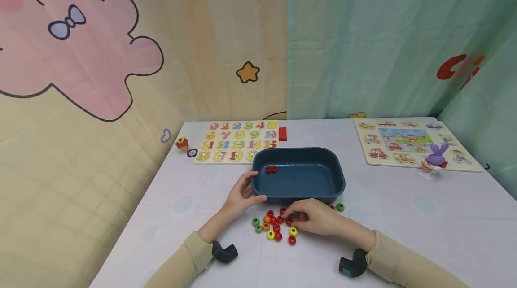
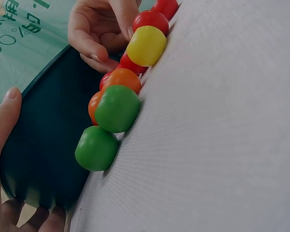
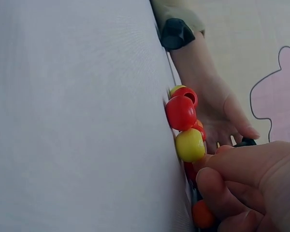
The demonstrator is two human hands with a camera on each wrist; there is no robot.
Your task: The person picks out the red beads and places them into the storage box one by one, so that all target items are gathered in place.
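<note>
A dark blue tray (image 1: pixel 299 199) stands on the table with two red beads (image 1: pixel 271 169) inside at its left. My left hand (image 1: pixel 241 194) holds the tray's left end, thumb at the front wall and fingers round the side. In front of the tray lie loose red, orange, yellow and green beads (image 1: pixel 278 236). Among them my right hand (image 1: pixel 313 217) has its thumb and index finger on either side of a red bead (image 1: pixel 289 222), other fingers curled. Near that hand in the right wrist view is a yellow bead (image 3: pixel 190 145). Two green beads (image 2: pixel 117 108) are closest in the left wrist view.
Behind the tray lies a number puzzle board (image 1: pixel 242 141) with a red block (image 1: pixel 282 134) beside it. A vehicle picture board (image 1: pixel 371 135) and a purple rabbit toy (image 1: pixel 436 157) are at back right. A small toy figure (image 1: pixel 182 143) stands at the left edge.
</note>
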